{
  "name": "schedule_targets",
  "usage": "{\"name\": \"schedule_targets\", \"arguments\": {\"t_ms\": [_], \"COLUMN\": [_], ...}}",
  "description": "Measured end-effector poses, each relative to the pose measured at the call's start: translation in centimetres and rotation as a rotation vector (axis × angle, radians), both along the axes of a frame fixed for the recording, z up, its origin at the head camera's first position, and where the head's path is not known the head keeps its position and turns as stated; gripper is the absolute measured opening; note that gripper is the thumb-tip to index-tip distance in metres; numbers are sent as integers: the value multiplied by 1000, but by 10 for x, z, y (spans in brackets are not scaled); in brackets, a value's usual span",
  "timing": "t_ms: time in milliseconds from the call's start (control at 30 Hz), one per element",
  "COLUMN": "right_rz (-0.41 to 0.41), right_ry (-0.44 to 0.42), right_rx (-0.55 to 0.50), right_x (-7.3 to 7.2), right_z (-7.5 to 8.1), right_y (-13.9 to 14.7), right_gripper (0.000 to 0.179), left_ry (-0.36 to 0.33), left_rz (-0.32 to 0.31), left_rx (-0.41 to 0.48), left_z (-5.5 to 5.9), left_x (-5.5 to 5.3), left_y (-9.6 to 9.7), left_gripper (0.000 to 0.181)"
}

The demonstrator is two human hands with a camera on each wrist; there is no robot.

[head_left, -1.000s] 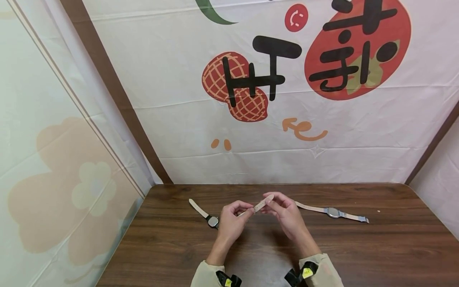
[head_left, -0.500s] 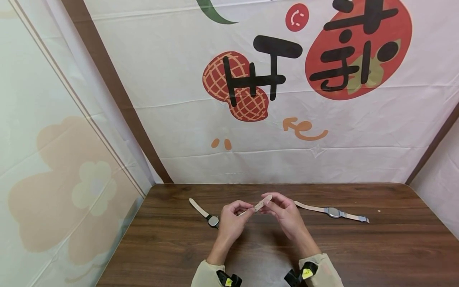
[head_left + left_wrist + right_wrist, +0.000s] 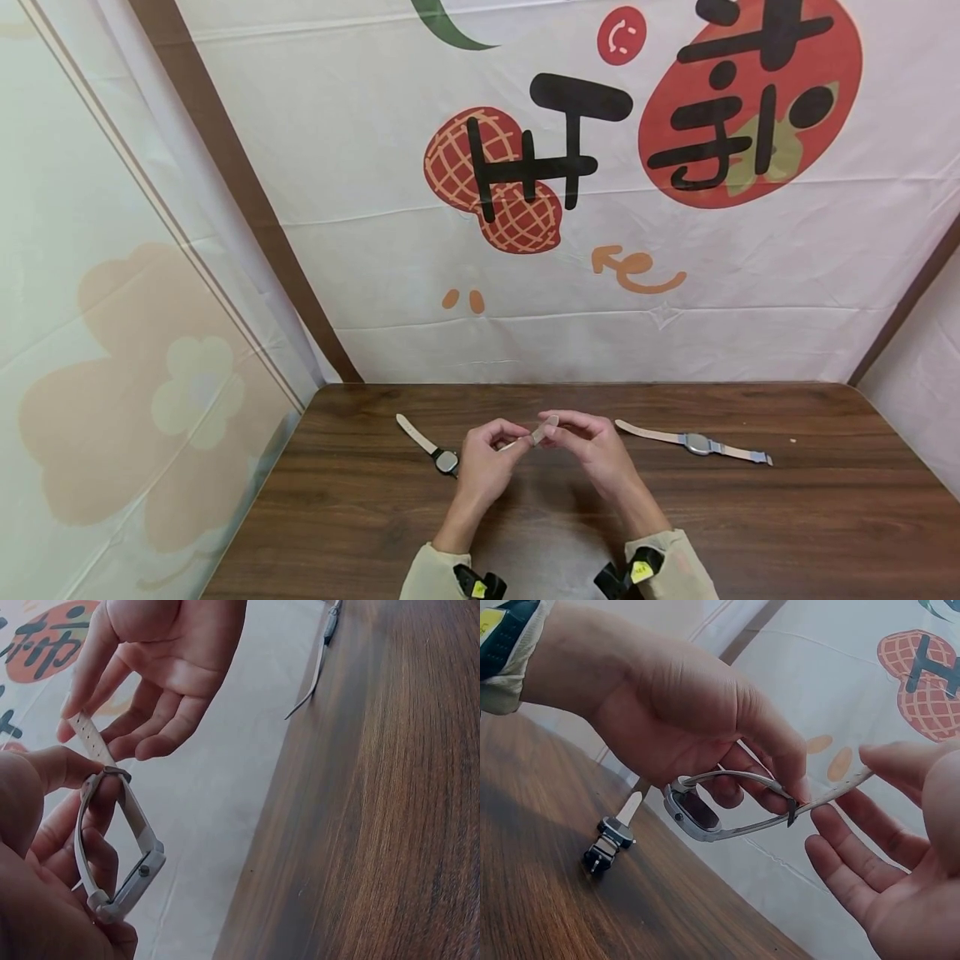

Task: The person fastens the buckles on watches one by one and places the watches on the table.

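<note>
Two hands on one white-cased watch (image 3: 696, 813); L hand (image 3: 483, 462) clamped on it, thumb + finger nipping the band at the dark buckle (image 3: 116, 773); R hand (image 3: 597, 450) pinches the strap end (image 3: 91, 739) b/w thumb & index, other fingers spread loose, off the strap. Watch is in the air above the tabletop (image 3: 360, 533), band a loop, strap end passing out beyond buckle; whether the pin sits in a hole, can't tell.

Change vs. approx. half a sec ago: R hand has slid slightly in toward L & a touch lower; strap tip came w/ it, now sits nearer L fingers; L hand about the same. Means (my judgement): work is at the buckle end, w/ R adjusting its hold or the strap's run; band already looped, fastening can't be confirmed.

Outward: black-cased watch (image 3: 446, 462) just left of L hand, pale strap laid out straight; blue-trimmed watch (image 3: 697, 445) right of R hand, full length, apart from it; neither touched, both unmoved.

Writing: yellow labels on the wrist units, L label (image 3: 489, 624) & R label (image 3: 641, 572), marks too small to read; no brand legible on any watch; wall cloth (image 3: 375, 250) has big black characters, turned sideways; one on red fruit print (image 3: 660, 137) prob. 柿; one over peanut print (image 3: 522, 232) poss. 生, unsure.
</note>
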State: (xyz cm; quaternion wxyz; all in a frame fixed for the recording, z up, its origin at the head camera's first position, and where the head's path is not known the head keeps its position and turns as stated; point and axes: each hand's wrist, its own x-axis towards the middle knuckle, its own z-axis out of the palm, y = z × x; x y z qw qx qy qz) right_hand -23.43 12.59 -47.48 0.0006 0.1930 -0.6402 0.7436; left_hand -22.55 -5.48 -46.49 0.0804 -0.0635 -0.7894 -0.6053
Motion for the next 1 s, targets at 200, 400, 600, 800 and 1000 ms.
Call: {"name": "schedule_targets", "arguments": {"t_ms": [200,400,600,800,1000], "right_rz": [-4,-39,-44,-60,-53], "right_ry": [24,13,42,18,11], "right_rx": [97,142,181,177,160], "right_x": [0,0,-1,0,-1], "right_z": [1,1,-3,-3,-2], "right_y": [0,1,1,1,0], "right_gripper": [33,27,25,29,29], "left_ry": [13,19,16,14,1], "left_rz": [-7,-42,-118,-168,-193], "left_rx": [-65,-137,-167,-170,-172], "left_z": [-1,-3,0,2,0], "left_x": [2,2,3,3,3], "left_y": [-2,-2,-3,-5,-5], "left_gripper": [6,8,13,14,18]}}
